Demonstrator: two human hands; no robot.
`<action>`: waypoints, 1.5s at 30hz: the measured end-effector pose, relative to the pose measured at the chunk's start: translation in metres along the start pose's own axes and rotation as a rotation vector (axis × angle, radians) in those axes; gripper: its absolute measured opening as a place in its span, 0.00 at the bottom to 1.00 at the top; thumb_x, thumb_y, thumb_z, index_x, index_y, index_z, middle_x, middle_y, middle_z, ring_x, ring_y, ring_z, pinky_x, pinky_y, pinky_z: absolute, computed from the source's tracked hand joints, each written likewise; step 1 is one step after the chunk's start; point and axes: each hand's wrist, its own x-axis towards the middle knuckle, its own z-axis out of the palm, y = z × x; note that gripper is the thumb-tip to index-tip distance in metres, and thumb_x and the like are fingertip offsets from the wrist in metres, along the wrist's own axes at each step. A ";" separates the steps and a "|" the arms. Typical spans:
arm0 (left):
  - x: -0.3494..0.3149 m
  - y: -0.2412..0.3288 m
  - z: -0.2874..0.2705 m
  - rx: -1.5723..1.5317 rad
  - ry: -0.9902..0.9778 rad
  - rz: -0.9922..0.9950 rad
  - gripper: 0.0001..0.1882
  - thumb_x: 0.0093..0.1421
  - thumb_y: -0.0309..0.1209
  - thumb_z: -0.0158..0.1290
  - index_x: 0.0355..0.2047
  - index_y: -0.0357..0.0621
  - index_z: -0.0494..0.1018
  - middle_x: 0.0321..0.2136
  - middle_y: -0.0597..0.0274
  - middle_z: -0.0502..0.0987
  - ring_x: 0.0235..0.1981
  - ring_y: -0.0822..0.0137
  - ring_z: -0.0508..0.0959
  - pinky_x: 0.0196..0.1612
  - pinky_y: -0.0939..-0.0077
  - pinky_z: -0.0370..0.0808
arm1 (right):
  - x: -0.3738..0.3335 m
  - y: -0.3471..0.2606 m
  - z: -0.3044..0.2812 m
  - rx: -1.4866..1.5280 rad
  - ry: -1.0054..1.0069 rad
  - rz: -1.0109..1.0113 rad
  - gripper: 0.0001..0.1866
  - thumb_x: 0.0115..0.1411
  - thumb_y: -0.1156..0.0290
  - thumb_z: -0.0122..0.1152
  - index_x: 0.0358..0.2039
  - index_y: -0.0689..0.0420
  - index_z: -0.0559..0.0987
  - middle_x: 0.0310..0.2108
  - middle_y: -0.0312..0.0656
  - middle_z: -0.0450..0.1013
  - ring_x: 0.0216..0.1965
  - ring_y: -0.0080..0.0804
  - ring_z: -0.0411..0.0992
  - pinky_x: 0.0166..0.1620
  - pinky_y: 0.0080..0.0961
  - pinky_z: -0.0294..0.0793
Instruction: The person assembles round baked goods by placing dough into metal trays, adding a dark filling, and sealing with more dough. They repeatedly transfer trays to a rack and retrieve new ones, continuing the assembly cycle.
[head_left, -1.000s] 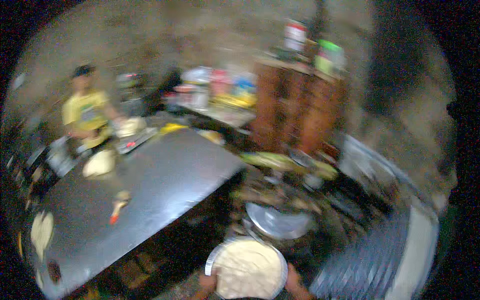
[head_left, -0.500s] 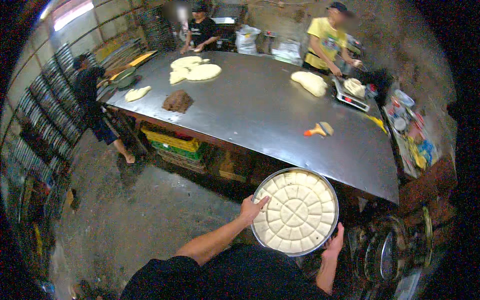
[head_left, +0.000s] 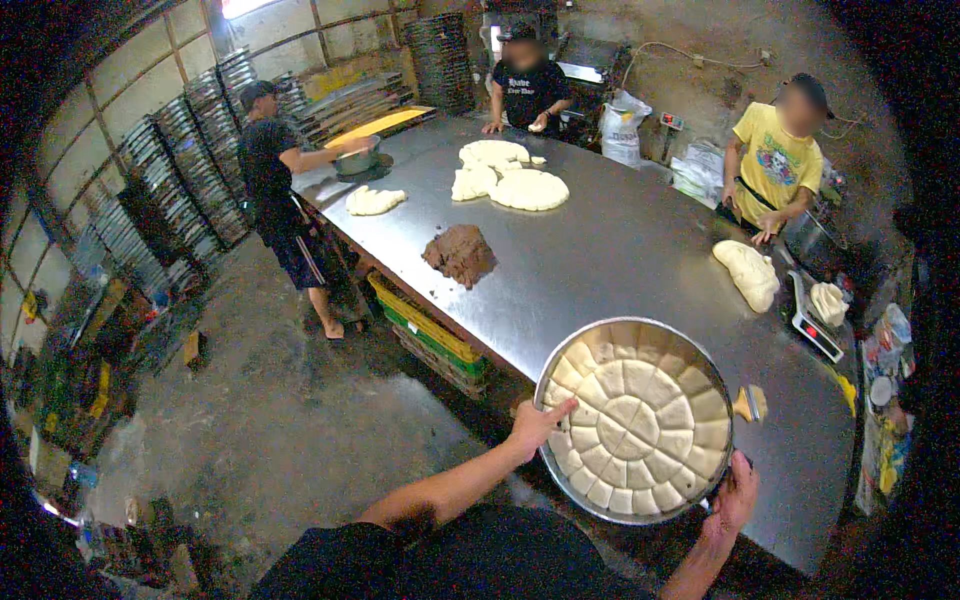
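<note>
A brown mound (head_left: 460, 257) lay on the metal desk (head_left: 600, 265). Right of it, the left hand (head_left: 535, 430) had its fingers grasping the left rim of a round pan (head_left: 634, 321) of cut pale dough (head_left: 630, 425), held at the desk's near edge. The right hand (head_left: 735, 498) gripped its lower right rim with its fingers. A brush (head_left: 750, 403) lay just beyond, then a scale (head_left: 820, 340).

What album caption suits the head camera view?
Left hand and right hand hold a round pan of sectioned dough near a metal table.
</note>
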 end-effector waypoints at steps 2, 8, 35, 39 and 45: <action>-0.008 0.012 0.007 0.041 0.074 -0.100 0.32 0.54 0.43 0.67 0.50 0.32 0.73 0.42 0.54 0.80 0.41 0.66 0.79 0.46 0.68 0.76 | -0.004 -0.007 0.002 0.065 -0.088 0.022 0.15 0.58 0.71 0.63 0.43 0.62 0.73 0.37 0.45 0.76 0.37 0.36 0.76 0.44 0.33 0.77; -0.036 0.034 0.044 0.206 -0.013 0.235 0.48 0.55 0.39 0.65 0.68 0.44 0.47 0.61 0.48 0.62 0.54 0.57 0.72 0.47 0.62 0.77 | -0.030 -0.006 0.042 -0.410 -0.308 -0.442 0.11 0.50 0.67 0.70 0.24 0.62 0.82 0.17 0.32 0.73 0.19 0.20 0.66 0.24 0.23 0.65; 0.338 -0.014 -0.046 -1.010 0.154 -0.213 0.20 0.67 0.43 0.41 0.49 0.44 0.72 0.43 0.58 0.78 0.46 0.57 0.77 0.51 0.57 0.73 | 0.190 0.270 0.324 -1.176 -0.610 -1.179 0.21 0.49 0.57 0.70 0.11 0.50 0.68 0.12 0.40 0.68 0.15 0.41 0.70 0.20 0.39 0.65; 0.329 -0.001 -0.028 -0.406 0.506 -0.196 0.16 0.62 0.35 0.51 0.48 0.43 0.73 0.42 0.57 0.79 0.44 0.60 0.77 0.46 0.64 0.73 | 0.194 0.248 0.329 -1.198 -0.485 -1.274 0.26 0.51 0.48 0.68 0.10 0.49 0.66 0.11 0.40 0.66 0.13 0.41 0.68 0.18 0.38 0.65; 0.339 0.004 -0.022 0.533 0.576 0.050 0.17 0.52 0.36 0.63 0.34 0.34 0.77 0.29 0.42 0.80 0.33 0.43 0.79 0.38 0.56 0.74 | 0.238 0.193 0.313 -0.964 -0.228 -1.145 0.25 0.49 0.54 0.74 0.12 0.51 0.68 0.10 0.41 0.66 0.11 0.41 0.67 0.19 0.35 0.66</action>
